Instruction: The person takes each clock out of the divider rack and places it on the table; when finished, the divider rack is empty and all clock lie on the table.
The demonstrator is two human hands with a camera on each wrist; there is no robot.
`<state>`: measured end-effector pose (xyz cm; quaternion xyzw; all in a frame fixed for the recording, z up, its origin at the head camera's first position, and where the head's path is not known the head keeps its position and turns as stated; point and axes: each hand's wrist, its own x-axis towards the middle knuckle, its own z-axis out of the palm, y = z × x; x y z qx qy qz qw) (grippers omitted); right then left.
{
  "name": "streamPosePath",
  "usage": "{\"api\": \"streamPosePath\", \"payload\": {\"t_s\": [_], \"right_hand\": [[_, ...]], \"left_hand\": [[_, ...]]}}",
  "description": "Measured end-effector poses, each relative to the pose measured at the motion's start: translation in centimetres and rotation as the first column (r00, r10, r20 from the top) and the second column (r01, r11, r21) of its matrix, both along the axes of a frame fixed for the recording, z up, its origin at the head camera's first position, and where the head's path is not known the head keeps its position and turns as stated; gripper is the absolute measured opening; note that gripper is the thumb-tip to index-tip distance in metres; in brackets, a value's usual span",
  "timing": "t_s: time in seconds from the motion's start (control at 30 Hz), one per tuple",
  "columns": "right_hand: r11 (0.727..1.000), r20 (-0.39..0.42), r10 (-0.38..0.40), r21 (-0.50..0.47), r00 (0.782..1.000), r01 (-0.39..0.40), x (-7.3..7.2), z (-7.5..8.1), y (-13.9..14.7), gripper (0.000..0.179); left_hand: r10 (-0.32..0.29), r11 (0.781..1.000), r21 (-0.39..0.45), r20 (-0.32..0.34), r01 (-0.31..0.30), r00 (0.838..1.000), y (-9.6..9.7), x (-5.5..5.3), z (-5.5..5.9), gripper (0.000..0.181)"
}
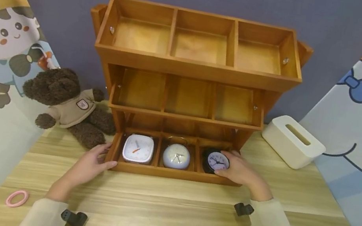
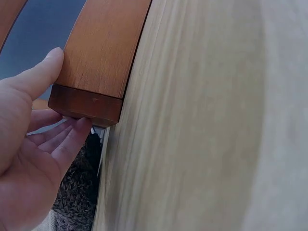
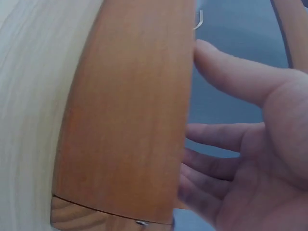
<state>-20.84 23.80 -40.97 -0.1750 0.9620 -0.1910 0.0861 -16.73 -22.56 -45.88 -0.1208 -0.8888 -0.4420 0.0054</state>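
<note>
A three-tier wooden shelf stands against the wall, each tier split into three compartments. My left hand holds its bottom left corner, thumb at the front board and fingers against the end. In the bottom tier sit a white square clock on the left, a pale blue round alarm clock in the middle and a black round alarm clock on the right. My right hand grips the black clock by its right side, thumb at the lower edge. In the right wrist view, the front board hides this clock.
A brown teddy bear in a beige top leans left of the shelf. A white tissue box stands to the right. On the table, a pink ring lies at the front left. Cartoon-printed panels flank both sides.
</note>
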Motion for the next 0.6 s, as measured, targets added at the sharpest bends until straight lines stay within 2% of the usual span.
{"api": "streamPosePath", "payload": {"t_s": [0.23,0.43,0.6], "right_hand": [[1.0,0.012,0.009,0.03,1.0,-0.009,-0.8,-0.3,-0.1,0.082],[0.999,0.063,0.02,0.041,0.998,-0.023,-1.8,-0.4,0.1,0.091],[0.999,0.079,0.024,0.024,0.997,-0.026,-1.9,-0.6,0.4,0.092]], "left_hand": [[-0.003,1.0,0.024,0.018,0.002,1.0,0.2,-0.2,0.2,0.069],[0.007,0.999,0.04,0.026,-0.008,1.0,0.1,-0.2,0.1,0.069],[0.008,0.999,0.034,0.026,-0.009,1.0,-0.1,-0.1,-0.1,0.07]]}}
